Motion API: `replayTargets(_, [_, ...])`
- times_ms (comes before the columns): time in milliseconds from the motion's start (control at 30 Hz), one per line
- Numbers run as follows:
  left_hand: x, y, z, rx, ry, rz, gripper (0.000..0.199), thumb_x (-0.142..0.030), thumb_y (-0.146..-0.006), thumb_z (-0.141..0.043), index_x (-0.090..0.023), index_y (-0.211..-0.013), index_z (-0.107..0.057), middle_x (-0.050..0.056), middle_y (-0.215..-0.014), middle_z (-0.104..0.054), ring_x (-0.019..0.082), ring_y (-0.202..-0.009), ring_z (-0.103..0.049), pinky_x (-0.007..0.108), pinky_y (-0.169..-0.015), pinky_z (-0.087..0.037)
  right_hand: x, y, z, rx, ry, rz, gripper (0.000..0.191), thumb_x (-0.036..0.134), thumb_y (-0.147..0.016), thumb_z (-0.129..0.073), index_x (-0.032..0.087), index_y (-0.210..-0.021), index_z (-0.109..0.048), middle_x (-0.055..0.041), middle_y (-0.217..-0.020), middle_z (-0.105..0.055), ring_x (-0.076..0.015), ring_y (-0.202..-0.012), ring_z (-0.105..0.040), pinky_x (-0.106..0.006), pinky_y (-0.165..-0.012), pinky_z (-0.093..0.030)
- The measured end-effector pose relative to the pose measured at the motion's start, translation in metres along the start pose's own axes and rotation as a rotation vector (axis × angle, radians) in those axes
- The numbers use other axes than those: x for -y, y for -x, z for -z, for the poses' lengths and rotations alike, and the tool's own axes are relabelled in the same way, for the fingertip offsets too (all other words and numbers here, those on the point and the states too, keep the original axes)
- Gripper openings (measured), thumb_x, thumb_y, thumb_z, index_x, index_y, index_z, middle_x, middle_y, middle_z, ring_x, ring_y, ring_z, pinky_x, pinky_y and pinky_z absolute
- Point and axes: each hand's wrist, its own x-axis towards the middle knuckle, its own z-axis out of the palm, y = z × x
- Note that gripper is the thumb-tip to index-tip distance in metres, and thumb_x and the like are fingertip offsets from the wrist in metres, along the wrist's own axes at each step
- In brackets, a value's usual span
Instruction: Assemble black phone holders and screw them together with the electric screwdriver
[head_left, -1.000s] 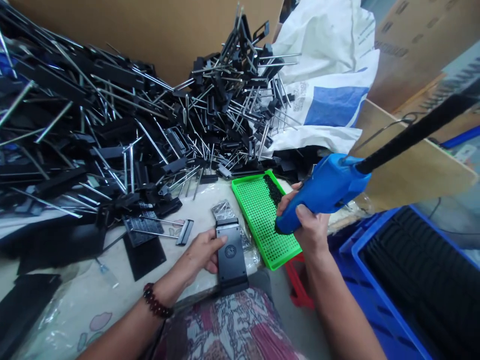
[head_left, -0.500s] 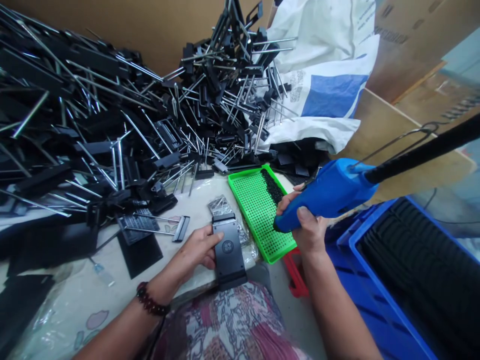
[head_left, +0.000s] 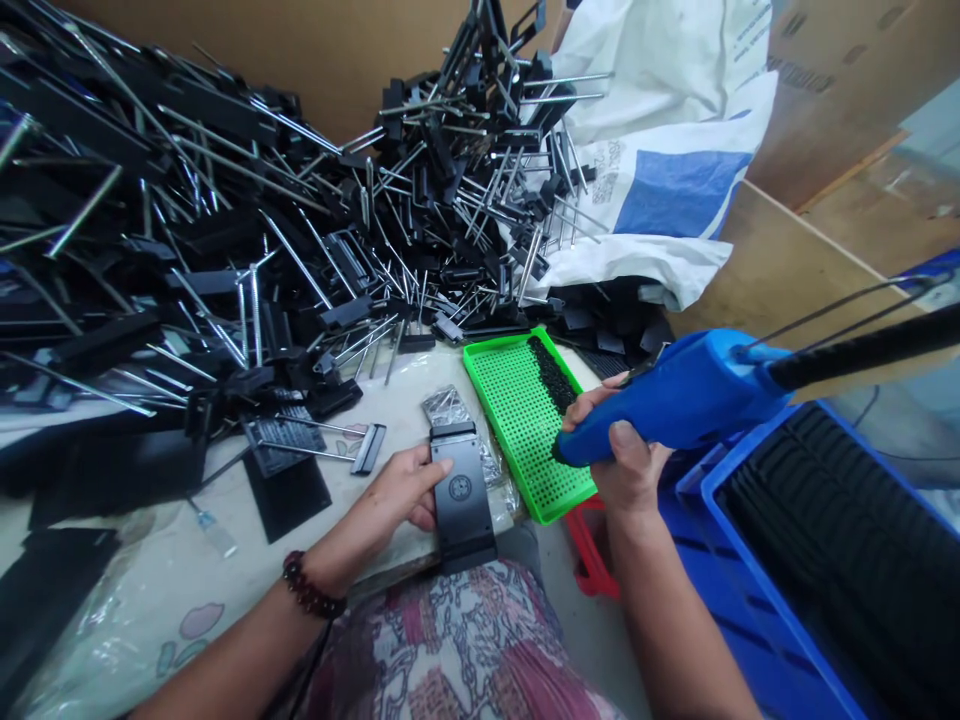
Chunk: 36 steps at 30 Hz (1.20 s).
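My left hand point(head_left: 411, 487) grips the left side of a flat black plastic holder point(head_left: 463, 510) with a round emblem on its face, thumb on top. The holder lies at the table's front edge, close to my lap. My right hand point(head_left: 626, 465) is wrapped round a blue electric screwdriver point(head_left: 675, 395), whose black cord runs off to the right. The screwdriver's tip points down over a green perforated tray point(head_left: 510, 410), apart from the holder. Small black screws point(head_left: 551, 375) lie heaped along the tray's far right side.
A big pile of black clamp parts with metal rods point(head_left: 337, 250) fills the back and left. A white sack point(head_left: 652, 200) stands behind the tray. To the right is a blue crate point(head_left: 709, 490) of stacked black pieces. A loose clamp part point(head_left: 369, 450) lies near my left hand.
The view has shifted slightly, so most things sit a little further right. Both hands keep their holds, and the screwdriver stays over the tray.
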Motion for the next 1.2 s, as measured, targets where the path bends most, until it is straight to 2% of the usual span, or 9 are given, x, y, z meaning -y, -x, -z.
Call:
replayTargets(167, [-0.002, 0.001, -0.003, -0.029, -0.008, -0.007, 0.033, -0.046, -0.078, -0.06, -0.016, -0.091, -0.057, 0.003, -0.066, -0.066, 0.013, -0.051, -0.059, 0.021, -0.044, -0.044, 0.017, -0.003, -0.007, -0.027, -0.023, 0.047, 0.043, 0.046, -0.07, -0.071, 0.022, -0.101, -0.054, 0.0029, -0.066, -0.063, -0.0175, -0.054, -0.057, -0.033, -0.053, -0.046])
replayTargets(333, [-0.009, 0.005, -0.005, -0.024, 0.003, 0.0, 0.032, -0.044, -0.077, -0.059, -0.015, -0.089, -0.056, 0.002, -0.062, -0.063, 0.013, -0.049, -0.057, 0.021, -0.042, -0.043, 0.032, -0.008, -0.028, -0.027, -0.053, 0.086, 0.041, 0.048, -0.071, -0.067, 0.023, -0.1, -0.053, 0.0027, -0.065, -0.061, -0.0184, -0.055, -0.057, -0.034, -0.055, -0.046])
replayTargets(533, [-0.004, 0.003, -0.004, -0.028, -0.004, -0.06, 0.033, -0.048, -0.077, -0.061, -0.017, -0.084, -0.054, 0.001, -0.059, -0.062, 0.013, -0.047, -0.058, 0.022, -0.043, -0.044, 0.02, -0.006, -0.064, 0.088, -0.133, 0.041, 0.046, 0.056, -0.071, -0.065, 0.025, -0.101, -0.05, 0.0035, -0.065, -0.06, -0.0191, -0.054, -0.056, -0.037, -0.056, -0.047])
replayTargets(633, [0.001, -0.002, -0.004, -0.027, 0.004, -0.048, 0.034, -0.049, -0.076, -0.062, -0.017, -0.084, -0.055, 0.001, -0.056, -0.062, 0.014, -0.043, -0.056, 0.022, -0.04, -0.043, 0.011, -0.004, -0.075, 0.13, -0.16, 0.04, 0.047, 0.056, -0.071, -0.068, 0.026, -0.103, -0.051, 0.0032, -0.065, -0.06, -0.0191, -0.054, -0.057, -0.036, -0.054, -0.047])
replayTargets(933, [0.002, -0.001, -0.005, -0.042, 0.1, -0.044, 0.037, -0.05, -0.072, -0.068, -0.017, -0.084, -0.058, 0.0, -0.055, -0.063, 0.012, -0.042, -0.056, 0.019, -0.037, -0.041, -0.001, -0.003, -0.079, 0.117, -0.133, 0.036, 0.047, 0.056, -0.07, -0.065, 0.025, -0.102, -0.048, 0.0033, -0.064, -0.059, -0.0198, -0.051, -0.056, -0.037, -0.052, -0.046])
replayTargets(1067, [0.001, -0.001, -0.005, -0.038, 0.093, -0.051, 0.034, -0.048, -0.074, -0.066, -0.017, -0.082, -0.057, -0.001, -0.054, -0.062, 0.012, -0.042, -0.056, 0.02, -0.038, -0.041, -0.002, -0.002, -0.078, 0.126, -0.173, 0.056, 0.042, 0.051, -0.074, -0.064, 0.025, -0.103, -0.05, 0.0027, -0.066, -0.06, -0.0191, -0.054, -0.056, -0.036, -0.054, -0.046])
replayTargets(1200, [0.001, -0.001, -0.006, -0.046, 0.081, -0.056, 0.032, -0.047, -0.075, -0.065, -0.017, -0.08, -0.056, -0.001, -0.051, -0.06, 0.012, -0.04, -0.054, 0.02, -0.037, -0.04, -0.001, -0.002, -0.078, 0.117, -0.131, 0.059, 0.043, 0.053, -0.074, -0.062, 0.025, -0.104, -0.049, 0.0025, -0.065, -0.059, -0.0199, -0.054, -0.056, -0.037, -0.055, -0.047])
